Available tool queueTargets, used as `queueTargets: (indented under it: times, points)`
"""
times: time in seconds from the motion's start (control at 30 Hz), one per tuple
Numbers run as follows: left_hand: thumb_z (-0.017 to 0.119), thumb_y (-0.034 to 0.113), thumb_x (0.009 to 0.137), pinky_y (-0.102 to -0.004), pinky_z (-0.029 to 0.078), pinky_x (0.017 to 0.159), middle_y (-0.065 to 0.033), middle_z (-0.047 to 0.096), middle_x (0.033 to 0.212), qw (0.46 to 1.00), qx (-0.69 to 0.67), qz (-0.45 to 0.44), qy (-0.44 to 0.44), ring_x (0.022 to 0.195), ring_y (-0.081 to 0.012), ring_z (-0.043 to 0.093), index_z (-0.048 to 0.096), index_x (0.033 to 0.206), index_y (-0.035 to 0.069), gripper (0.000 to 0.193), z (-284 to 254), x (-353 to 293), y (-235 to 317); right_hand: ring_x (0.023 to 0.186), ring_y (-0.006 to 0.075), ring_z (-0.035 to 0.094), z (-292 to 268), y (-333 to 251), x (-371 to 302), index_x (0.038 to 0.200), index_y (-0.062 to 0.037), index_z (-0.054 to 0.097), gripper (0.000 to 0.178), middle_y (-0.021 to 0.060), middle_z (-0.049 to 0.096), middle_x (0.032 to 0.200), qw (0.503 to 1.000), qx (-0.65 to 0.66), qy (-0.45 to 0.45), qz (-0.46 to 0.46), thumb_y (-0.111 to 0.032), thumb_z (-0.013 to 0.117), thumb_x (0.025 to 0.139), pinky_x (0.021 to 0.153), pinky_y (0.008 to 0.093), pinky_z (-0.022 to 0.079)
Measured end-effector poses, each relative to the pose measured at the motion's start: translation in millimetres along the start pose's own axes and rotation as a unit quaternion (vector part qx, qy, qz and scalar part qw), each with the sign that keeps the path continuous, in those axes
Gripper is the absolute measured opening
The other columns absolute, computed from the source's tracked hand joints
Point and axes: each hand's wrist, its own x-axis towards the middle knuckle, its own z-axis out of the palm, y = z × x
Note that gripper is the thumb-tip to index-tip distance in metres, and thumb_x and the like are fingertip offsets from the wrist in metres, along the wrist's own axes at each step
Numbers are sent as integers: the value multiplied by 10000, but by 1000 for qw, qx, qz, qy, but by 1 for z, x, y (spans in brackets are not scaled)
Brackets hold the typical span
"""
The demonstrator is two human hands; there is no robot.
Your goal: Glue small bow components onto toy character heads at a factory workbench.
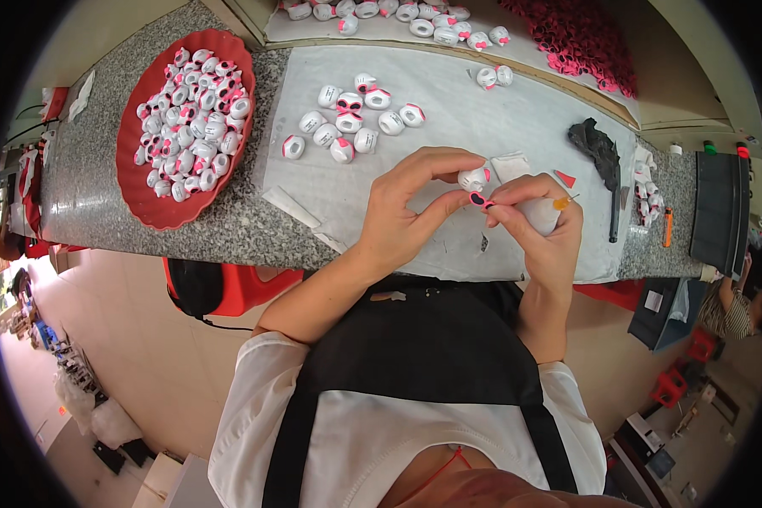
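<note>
Over the white work sheet (432,241), my left hand (408,203) grips a small white figure head (474,179) between its fingers. My right hand (543,222) pinches a tiny pair of pink sunglasses with dark lenses (480,200) just below that head, close to my left thumb. Tucked in the same right hand is a white squeeze bottle (540,215) with an orange needle tip pointing up to the right. Whether the sunglasses touch the head, I cannot tell. Several finished-looking heads with pink glasses (349,103) lie on the sheet's upper left.
At left, a red scalloped bowl (127,182) is heaped with heads. A shelf (516,51) at the back carries more heads and a pile of pink pieces (580,51). Right of my hands lie a crumpled black wrap (595,148), an orange pen-like tool (668,227) and a black bin (720,207).
</note>
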Motion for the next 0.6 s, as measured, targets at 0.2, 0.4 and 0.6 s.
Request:
queueTargets:
  times: [0.2,0.4,0.6]
  points:
    - [567,-21,688,-284,401,763,-121,507,989,1000,-21,4,-21,924,-189,483,500,967,-6,287,1,1,1,585,134,512,-3,1,3,725,38,505,76,110,536,707,1000,-16,3,-7,74,544,669,550,230,417]
    - [565,-12,696,-271,405,762,-88,518,969,993,-119,-17,-12,886,-159,501,518,961,6,270,3,1,-1,587,125,506,-3,5,0,786,18,474,145,102,534,708,998,-53,15,-10,75,543,671,546,221,415]
    - [513,-34,723,-291,384,792,-159,490,1011,967,-240,-86,-5,934,-184,480,475,950,-18,230,1,2,5,566,125,495,0,10,2,952,1,409,347,97,524,707,999,36,15,-21,40,578,651,488,224,416]
